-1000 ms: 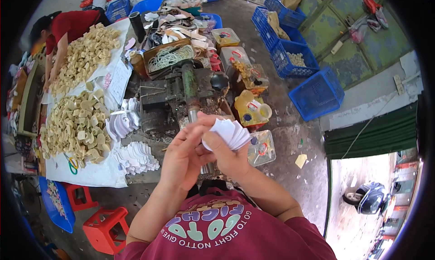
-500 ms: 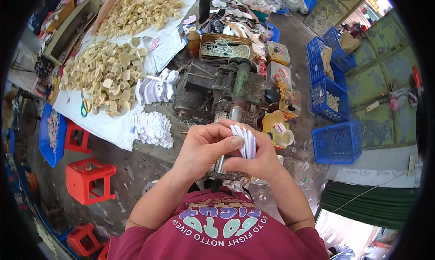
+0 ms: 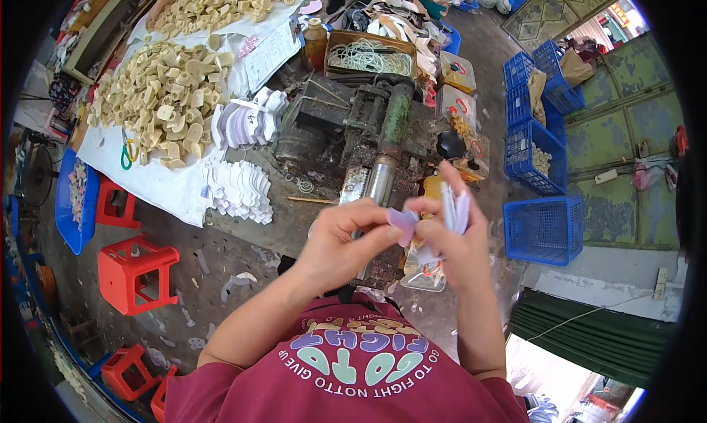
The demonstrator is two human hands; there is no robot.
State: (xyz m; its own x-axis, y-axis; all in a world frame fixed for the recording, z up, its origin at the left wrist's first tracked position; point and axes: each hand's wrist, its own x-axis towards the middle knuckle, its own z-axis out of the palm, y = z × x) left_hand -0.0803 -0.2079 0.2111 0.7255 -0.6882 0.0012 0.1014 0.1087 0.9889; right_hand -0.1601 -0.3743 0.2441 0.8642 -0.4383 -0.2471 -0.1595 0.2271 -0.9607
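Observation:
My left hand pinches a small curved lilac piece between thumb and fingertips. Close by on the right, my right hand is closed round a thin bundle of white and lilac pieces, its index finger raised; motion blurs the fingertips a little. Just beyond both hands stands a dark, grimy machine with a green arm and a shiny metal cylinder. Left of the machine, a strapped bundle of scalloped white pieces and a loose fanned stack of white pieces lie on the white sheet.
Heaps of beige pieces cover the far-left table, near green-handled scissors. A tray of pale cord and a brown jar stand behind the machine. Blue crates line the right; red stools stand lower left.
My hands have come apart, the right one moving rightward with the bundle. One lilac piece now shows separately in my left fingers. The whole view has shifted slightly.

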